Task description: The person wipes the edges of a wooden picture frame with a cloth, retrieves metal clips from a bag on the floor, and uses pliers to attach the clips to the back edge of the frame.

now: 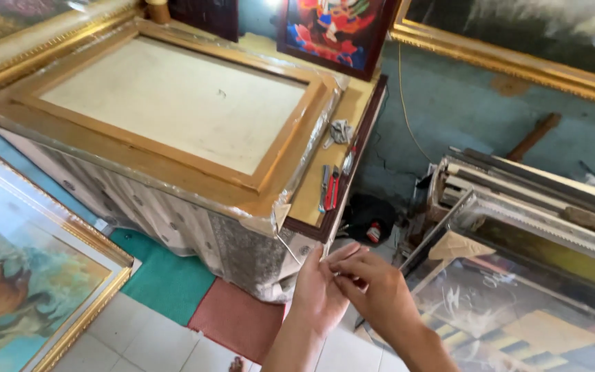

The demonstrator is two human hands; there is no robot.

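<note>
Clearly the biggest thing is the gold picture frame [173, 148], lying back-up and filling most of the tabletop [311, 193], its near right corner jutting just past the table's front edge. It looks stiff and fairly heavy, best lifted by its long rails, never by the pale backing board [173, 100], which would likely flex. Clear plastic wrap [311, 138] clings along its right rail, thin, slippery and quick to tear. On the bare strip at the tabletop's right edge lie a red-handled cutter [332, 189] and a crumpled grey scrap [341, 131].

Below that corner, the left hand [319, 293] and right hand [373, 289] meet, fingertips pinched together on something too small to identify, perhaps a thin strip or wire [288, 248] running up toward the corner. Light and limp, I judge; it wants a fingertip pinch.
</note>
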